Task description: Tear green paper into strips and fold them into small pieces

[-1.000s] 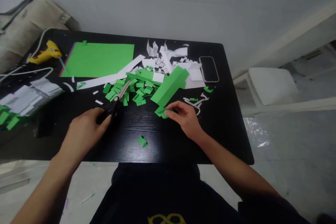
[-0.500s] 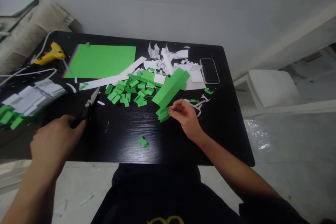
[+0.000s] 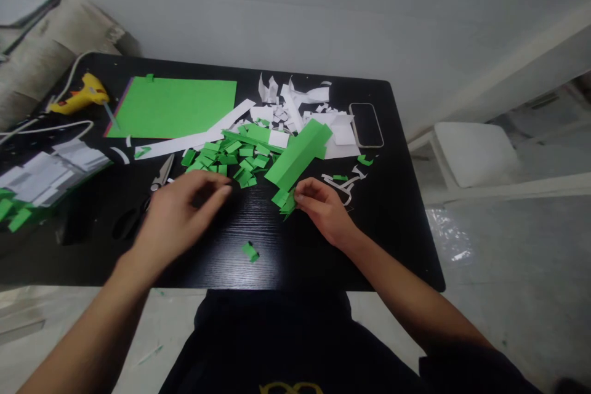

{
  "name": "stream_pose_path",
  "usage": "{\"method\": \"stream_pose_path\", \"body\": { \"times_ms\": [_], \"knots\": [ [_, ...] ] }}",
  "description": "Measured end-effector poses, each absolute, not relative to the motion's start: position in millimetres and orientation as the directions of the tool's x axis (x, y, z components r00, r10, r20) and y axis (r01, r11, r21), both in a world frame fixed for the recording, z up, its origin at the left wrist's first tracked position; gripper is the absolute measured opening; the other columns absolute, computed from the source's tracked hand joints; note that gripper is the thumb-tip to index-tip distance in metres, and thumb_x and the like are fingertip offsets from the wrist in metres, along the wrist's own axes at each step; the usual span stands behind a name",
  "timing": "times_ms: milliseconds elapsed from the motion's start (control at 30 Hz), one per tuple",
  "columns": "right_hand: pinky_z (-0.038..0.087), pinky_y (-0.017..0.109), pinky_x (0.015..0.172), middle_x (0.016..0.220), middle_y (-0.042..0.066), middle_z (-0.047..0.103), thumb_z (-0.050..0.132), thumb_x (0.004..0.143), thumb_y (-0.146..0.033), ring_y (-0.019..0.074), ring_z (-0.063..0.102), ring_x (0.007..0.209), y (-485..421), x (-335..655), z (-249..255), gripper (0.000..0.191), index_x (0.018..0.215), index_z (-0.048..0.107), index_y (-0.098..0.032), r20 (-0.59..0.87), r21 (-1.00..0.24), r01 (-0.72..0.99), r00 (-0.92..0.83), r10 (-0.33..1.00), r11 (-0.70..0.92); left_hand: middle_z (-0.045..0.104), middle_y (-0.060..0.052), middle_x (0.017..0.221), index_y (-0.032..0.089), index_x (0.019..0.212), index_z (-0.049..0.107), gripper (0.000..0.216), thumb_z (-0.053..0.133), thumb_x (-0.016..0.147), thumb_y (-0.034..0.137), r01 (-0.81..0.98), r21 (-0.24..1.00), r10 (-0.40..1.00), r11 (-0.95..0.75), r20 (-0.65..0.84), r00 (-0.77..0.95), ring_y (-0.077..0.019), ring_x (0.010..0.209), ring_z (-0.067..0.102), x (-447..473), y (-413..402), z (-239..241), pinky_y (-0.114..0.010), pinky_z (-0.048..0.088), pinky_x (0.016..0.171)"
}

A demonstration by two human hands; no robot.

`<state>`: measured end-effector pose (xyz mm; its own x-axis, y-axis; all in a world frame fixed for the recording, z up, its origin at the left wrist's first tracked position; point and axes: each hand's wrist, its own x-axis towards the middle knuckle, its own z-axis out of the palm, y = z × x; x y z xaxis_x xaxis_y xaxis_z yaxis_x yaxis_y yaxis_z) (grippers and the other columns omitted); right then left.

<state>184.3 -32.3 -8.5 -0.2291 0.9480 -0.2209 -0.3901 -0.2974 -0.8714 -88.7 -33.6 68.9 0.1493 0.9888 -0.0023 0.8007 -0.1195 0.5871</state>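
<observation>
"What's the person wearing?"
"Dark clothing (image 3: 277,338), with a curved yellow marking (image 3: 290,388) at the near edge."
"And the arms?"
"Dark sleeve (image 3: 466,372), near right; left hand (image 3: 182,206) and right hand (image 3: 325,208) bare."

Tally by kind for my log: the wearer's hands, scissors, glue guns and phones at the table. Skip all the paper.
Hands, the left hand and right hand: 2
Scissors: 1
Yellow glue gun: 1
Phone: 1
Total: 5

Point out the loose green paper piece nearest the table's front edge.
The lone green piece; the green heap and other green scraps lie farther back.
</observation>
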Motion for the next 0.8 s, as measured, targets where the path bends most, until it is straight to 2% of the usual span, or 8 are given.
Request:
{"method": "stream_pose_path", "body": {
  "times_ms": [67, 133, 300, 433, 533, 700, 800],
  "knots": [
    [0.057, 0.032, 0.079, 0.085, -0.002, 0.070, 0.096, 0.075, -0.037, 0.0165, 0.066, 0.080, -31, 185, -8, 0.033, 0.087, 0.068, -0.025, -0.258, -0.821, -0.437, -0.288, 0.922, -0.367, 0.079, -0.008, 0.115, 0.020, 0.120, 0.075, 0.034, 0.062, 0.102, 0.046, 0.639, 0.737, 0.952, -0.221, 0.022, 0.304, -0.0236, 0.104, 0.073, -63, -26, 57, -0.036, 0.058, 0.092],
    [0.059, 0.033, 0.080, 0.084, -0.003, 0.071, 0.099, 0.072, -0.037, 0.0166, 0.068, 0.079, -29, 186, -8, 0.039, 0.087, 0.065, -0.025, -0.282, -0.771, -0.479, -0.333, 0.900, -0.419, 0.077, -0.010, 0.121, 0.021, 0.124, 0.075, 0.033, 0.064, 0.101, 0.043, 0.509, 0.819, 0.905, -0.264, 0.028, 0.425, -0.0232, 0.105, 0.072, -41, -17, 48, -0.037, 0.059, 0.092],
    [0.062, 0.033, 0.078, 0.085, -0.003, 0.070, 0.103, 0.068, -0.034, 0.0161, 0.068, 0.078, -25, 189, -11, 0.043, 0.088, 0.065, -0.025, -0.329, -0.683, -0.527, -0.397, 0.857, -0.506, 0.075, -0.009, 0.123, 0.021, 0.115, 0.078, 0.023, 0.072, 0.096, 0.033, 0.261, 0.948, 0.831, -0.184, 0.008, 0.556, -0.0224, 0.113, 0.071, -17, 1, 40, -0.036, 0.060, 0.095],
    [0.062, 0.032, 0.080, 0.085, -0.005, 0.067, 0.102, 0.071, -0.034, 0.0140, 0.068, 0.078, -25, 191, -13, 0.042, 0.090, 0.066, -0.024, -0.318, -0.665, -0.534, -0.430, 0.845, -0.522, 0.074, -0.010, 0.120, 0.019, 0.106, 0.079, 0.018, 0.077, 0.090, 0.028, 0.135, 0.990, 0.812, -0.039, -0.047, 0.581, -0.0206, 0.104, 0.074, -15, 7, 38, -0.036, 0.062, 0.092],
    [0.062, 0.029, 0.079, 0.087, -0.005, 0.067, 0.101, 0.072, -0.033, 0.0126, 0.068, 0.078, -26, 191, -13, 0.041, 0.090, 0.066, -0.023, -0.323, -0.650, -0.537, -0.446, 0.835, -0.538, 0.073, -0.010, 0.117, 0.018, 0.102, 0.078, 0.017, 0.079, 0.087, 0.028, 0.110, 0.993, 0.810, 0.049, -0.104, 0.577, -0.0197, 0.097, 0.074, -14, 8, 35, -0.037, 0.064, 0.088],
    [0.063, 0.030, 0.078, 0.086, -0.005, 0.068, 0.103, 0.068, -0.035, 0.0126, 0.067, 0.073, -28, 188, -13, 0.043, 0.088, 0.067, -0.023, -0.347, -0.666, -0.509, -0.436, 0.830, -0.546, 0.072, -0.007, 0.107, 0.018, 0.092, 0.076, 0.016, 0.082, 0.083, 0.030, 0.081, 0.993, 0.821, 0.086, -0.117, 0.559, -0.0181, 0.089, 0.073, -12, 8, 26, -0.036, 0.063, 0.081],
    [0.063, 0.032, 0.080, 0.083, -0.005, 0.068, 0.103, 0.067, -0.039, 0.0136, 0.068, 0.074, -29, 186, -12, 0.042, 0.088, 0.070, -0.024, -0.348, -0.715, -0.463, -0.413, 0.842, -0.523, 0.071, -0.005, 0.103, 0.017, 0.085, 0.072, 0.019, 0.082, 0.083, 0.033, 0.048, 0.993, 0.843, 0.106, -0.115, 0.525, -0.0163, 0.082, 0.071, -11, 7, 22, -0.036, 0.062, 0.077]
  ]
}}
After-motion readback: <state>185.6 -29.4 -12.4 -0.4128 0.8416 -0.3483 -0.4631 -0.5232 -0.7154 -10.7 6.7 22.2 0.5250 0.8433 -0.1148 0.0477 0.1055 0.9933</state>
